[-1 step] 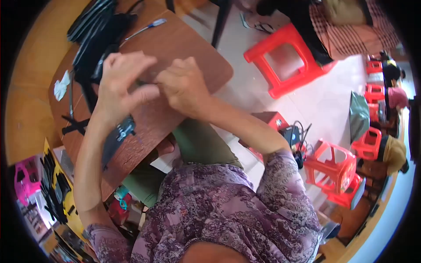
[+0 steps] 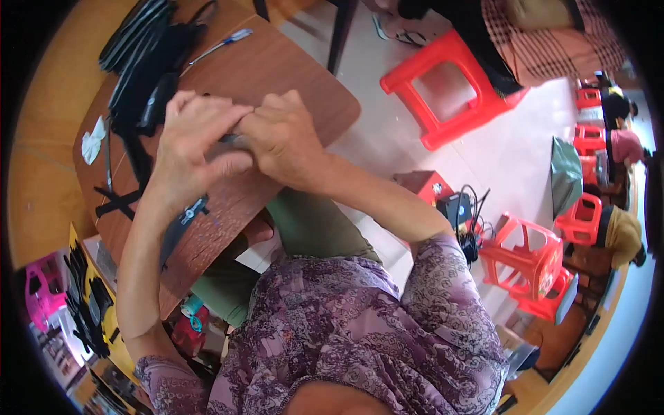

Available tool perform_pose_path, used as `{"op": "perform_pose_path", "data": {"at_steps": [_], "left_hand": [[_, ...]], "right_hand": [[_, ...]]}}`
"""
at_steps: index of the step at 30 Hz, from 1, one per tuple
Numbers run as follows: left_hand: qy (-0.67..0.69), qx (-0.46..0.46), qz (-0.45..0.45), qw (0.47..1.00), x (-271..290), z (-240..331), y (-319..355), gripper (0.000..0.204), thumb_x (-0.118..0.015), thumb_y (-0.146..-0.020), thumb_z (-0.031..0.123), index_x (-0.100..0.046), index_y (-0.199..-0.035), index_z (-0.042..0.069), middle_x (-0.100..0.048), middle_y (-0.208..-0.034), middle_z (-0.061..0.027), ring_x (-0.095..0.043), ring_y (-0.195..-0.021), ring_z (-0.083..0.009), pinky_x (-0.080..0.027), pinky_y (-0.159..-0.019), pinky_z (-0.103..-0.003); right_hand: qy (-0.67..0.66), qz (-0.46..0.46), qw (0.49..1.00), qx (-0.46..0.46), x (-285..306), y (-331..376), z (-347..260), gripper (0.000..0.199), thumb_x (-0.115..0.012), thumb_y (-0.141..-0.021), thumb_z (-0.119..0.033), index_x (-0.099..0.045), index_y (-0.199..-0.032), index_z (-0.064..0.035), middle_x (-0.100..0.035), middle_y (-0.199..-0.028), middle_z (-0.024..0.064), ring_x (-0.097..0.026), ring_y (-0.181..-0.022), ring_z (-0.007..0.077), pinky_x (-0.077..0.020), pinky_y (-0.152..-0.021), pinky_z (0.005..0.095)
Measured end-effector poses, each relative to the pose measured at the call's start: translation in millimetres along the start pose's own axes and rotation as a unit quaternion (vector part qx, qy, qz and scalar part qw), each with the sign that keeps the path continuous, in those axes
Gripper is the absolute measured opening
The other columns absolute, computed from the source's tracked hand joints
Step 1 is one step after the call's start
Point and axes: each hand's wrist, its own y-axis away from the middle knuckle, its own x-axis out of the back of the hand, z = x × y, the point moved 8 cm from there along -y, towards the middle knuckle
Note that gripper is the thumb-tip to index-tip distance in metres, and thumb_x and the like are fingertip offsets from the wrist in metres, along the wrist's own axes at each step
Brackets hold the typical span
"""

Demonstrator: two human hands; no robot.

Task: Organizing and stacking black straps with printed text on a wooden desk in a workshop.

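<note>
Both my hands are raised over the brown wooden table [image 2: 304, 83], close together. My left hand [image 2: 190, 142] has its thumb spread away from its bent fingers, and its fingertips reach the knuckles of my right hand [image 2: 280, 142]. That right hand is closed round a small grey-dark piece [image 2: 232, 138]; only a sliver of it shows between the hands, too little to name. Below my left wrist lies a dark flat part [image 2: 180, 232] with a small metal fitting [image 2: 194, 209]. Beyond my left hand sits a pile of black strips [image 2: 145, 69].
A screwdriver [image 2: 220, 50] with a pale handle lies on the far side of the table, and a crumpled white tissue [image 2: 93, 140] at its left. Red plastic stools [image 2: 443, 135] stand on the tiled floor. A person in a checked garment [image 2: 553, 45] is at the far right.
The fingers of my left hand have come down to meet my right hand, narrowing the gap between them. The whole view has shifted slightly.
</note>
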Motion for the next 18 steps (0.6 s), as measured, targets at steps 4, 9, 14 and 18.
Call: {"op": "perform_pose_path", "data": {"at_steps": [4, 9, 14, 18], "left_hand": [[0.013, 0.02, 0.019, 1.0, -18, 17, -7, 0.03, -0.071, -0.064, 0.001, -0.062, -0.093, 0.002, -0.054, -0.067, -0.0089, -0.052, -0.062, -0.0265, -0.04, -0.063, -0.036], [0.089, 0.1, -0.063, 0.989, -32, 22, -6, 0.018, -0.069, -0.071, 0.003, -0.059, -0.085, 0.0, -0.053, -0.066, -0.0098, -0.055, -0.06, -0.0243, -0.039, -0.052, -0.034], [0.484, 0.462, -0.122, 0.733, -52, 25, 11, 0.017, -0.068, -0.082, 0.013, -0.056, -0.078, 0.002, -0.052, -0.061, 0.0009, -0.045, -0.048, -0.0065, -0.036, -0.046, -0.02], [0.208, 0.305, -0.081, 0.926, -43, 4, -11, 0.019, -0.071, -0.077, 0.009, -0.054, -0.079, 0.001, -0.05, -0.061, -0.0006, -0.044, -0.052, -0.0098, -0.037, -0.05, -0.025]], "right_hand": [[-0.064, 0.058, 0.996, -0.009, 28, 19, -5, 0.002, -0.062, -0.073, -0.009, -0.06, -0.073, -0.0101, -0.055, -0.064, 0.0032, -0.05, -0.064, 0.0219, -0.0328, -0.065, 0.0351], [-0.009, 0.162, 0.986, -0.041, 94, 34, 33, 0.007, -0.06, -0.081, -0.012, -0.063, -0.079, -0.0074, -0.059, -0.069, 0.004, -0.053, -0.066, 0.0203, -0.0377, -0.067, 0.0335], [-0.193, 0.291, 0.833, -0.429, 74, 121, 230, 0.018, -0.052, -0.08, -0.012, -0.062, -0.069, -0.0022, -0.06, -0.064, 0.0135, -0.057, -0.066, 0.0266, -0.0422, -0.06, 0.038], [0.012, 0.133, 0.848, -0.512, -31, 230, 335, 0.017, -0.055, -0.072, -0.013, -0.067, -0.073, -0.0007, -0.065, -0.064, 0.0131, -0.063, -0.066, 0.026, -0.0491, -0.063, 0.0367]]}}
